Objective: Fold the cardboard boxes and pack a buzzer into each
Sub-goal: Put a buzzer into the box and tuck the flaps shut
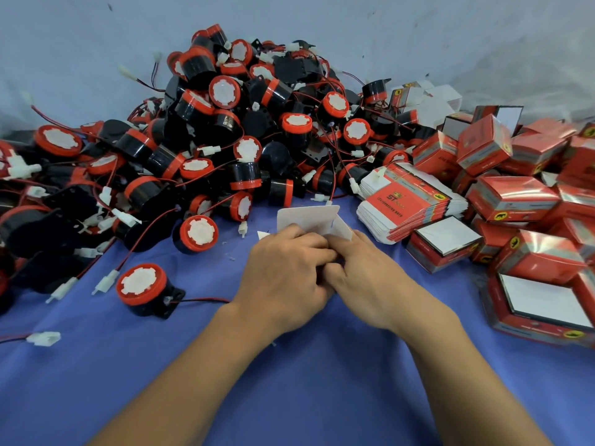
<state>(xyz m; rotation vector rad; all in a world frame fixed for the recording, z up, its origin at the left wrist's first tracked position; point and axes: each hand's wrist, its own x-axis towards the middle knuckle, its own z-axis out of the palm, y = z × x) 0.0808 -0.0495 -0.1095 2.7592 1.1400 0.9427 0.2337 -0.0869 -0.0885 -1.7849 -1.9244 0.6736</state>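
A cardboard box (309,218) stands on the blue cloth (289,381) in the middle, its white inner flaps sticking up behind my fingers. My left hand (283,281) grips its near left side with curled fingers. My right hand (363,278) holds its near right side, fingertips meeting the left hand's. Most of the box is hidden under both hands. One black and red buzzer (145,289) with a red wire lies on the cloth to the left of my left hand. A big heap of buzzers (225,130) fills the back left.
A stack of flat unfolded boxes (405,201) lies right of centre. Several folded red boxes (515,201) pile up along the right side, some with white open tops (544,300). Loose white connectors (43,338) and wires trail over the cloth at the left.
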